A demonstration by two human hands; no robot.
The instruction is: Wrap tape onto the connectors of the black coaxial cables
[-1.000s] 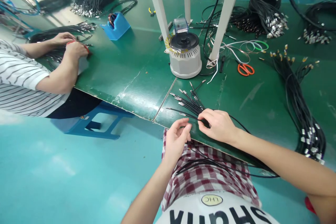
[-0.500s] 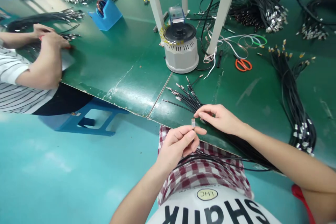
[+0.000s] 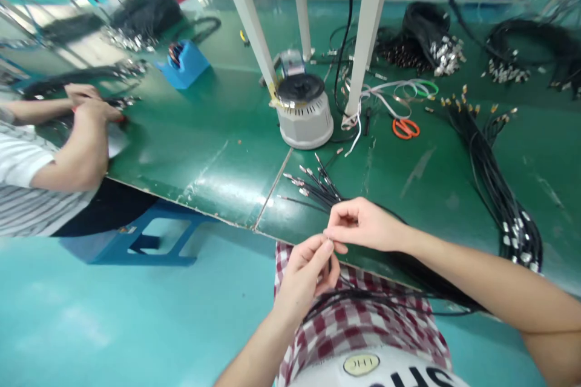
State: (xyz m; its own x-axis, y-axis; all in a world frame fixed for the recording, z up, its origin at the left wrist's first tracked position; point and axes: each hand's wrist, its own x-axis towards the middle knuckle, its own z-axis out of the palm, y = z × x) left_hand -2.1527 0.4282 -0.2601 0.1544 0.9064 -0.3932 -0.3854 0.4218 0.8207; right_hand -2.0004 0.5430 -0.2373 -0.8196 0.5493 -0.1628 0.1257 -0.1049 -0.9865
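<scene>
My left hand (image 3: 311, 269) is closed in a pinch over my lap, just off the table edge, on the end of a black cable (image 3: 330, 264). Its metal connector is now hidden by the fingers. My right hand (image 3: 363, 227) meets it there, thumb and forefinger pressed together at the left fingertips; what sits between them is too small and covered to make out. Beneath and behind the right hand lies a bunch of black cables (image 3: 320, 193) with metal ends pointing to the far left. More black cable lengths (image 3: 363, 295) run across my lap.
A grey round machine with a black top (image 3: 305, 112) stands ahead beside white posts (image 3: 367, 30). Orange-handled scissors (image 3: 405, 129), a cable bundle (image 3: 494, 175) and more coils (image 3: 426, 36) lie to the right. At left are a blue tape dispenser (image 3: 184, 66) and a co-worker's hands (image 3: 93, 103).
My right hand has come down and left to meet my left fingertips. The connector that stood up from the left pinch is now covered. The head view has tilted upward slightly.
</scene>
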